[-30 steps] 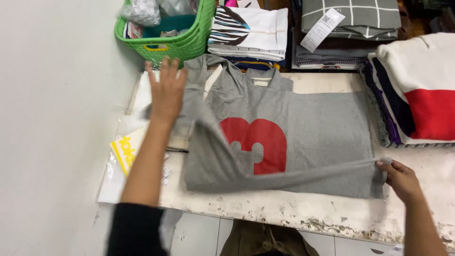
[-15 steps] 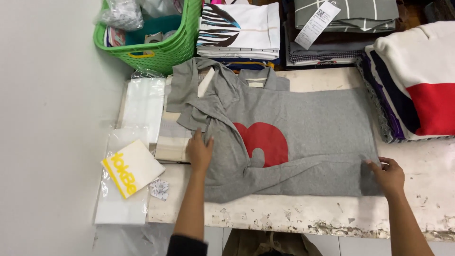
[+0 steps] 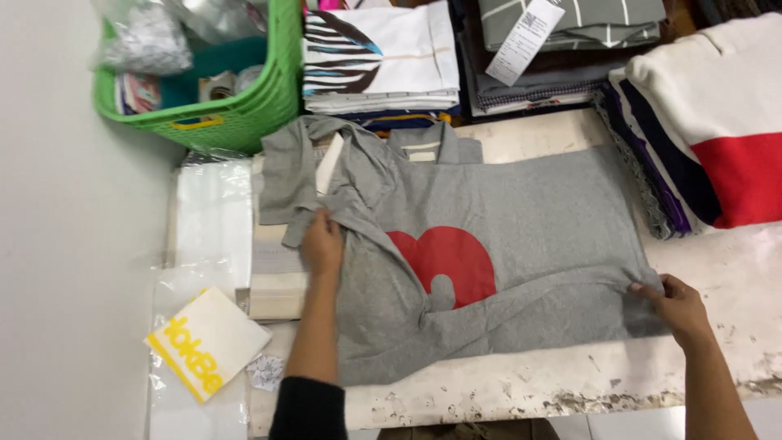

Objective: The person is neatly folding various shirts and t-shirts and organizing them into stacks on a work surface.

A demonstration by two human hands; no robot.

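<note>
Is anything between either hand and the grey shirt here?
Nothing visible. The left hand rests directly on the grey shirt near its folded sleeve, and the right hand pinches the shirt's lower right corner. Both touch the fabric.

Garment packing shop — stacked folded shirts point(image 3: 383, 57), plastic bags point(image 3: 213, 220).

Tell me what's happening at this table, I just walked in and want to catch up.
A person is handling a grey shirt with a red print, spread on a worn white table. The left hand presses on the shirt near its folded-over sleeve, and the right hand pinches the hem at the far corner. A green basket and stacks of folded clothes sit behind.
</note>
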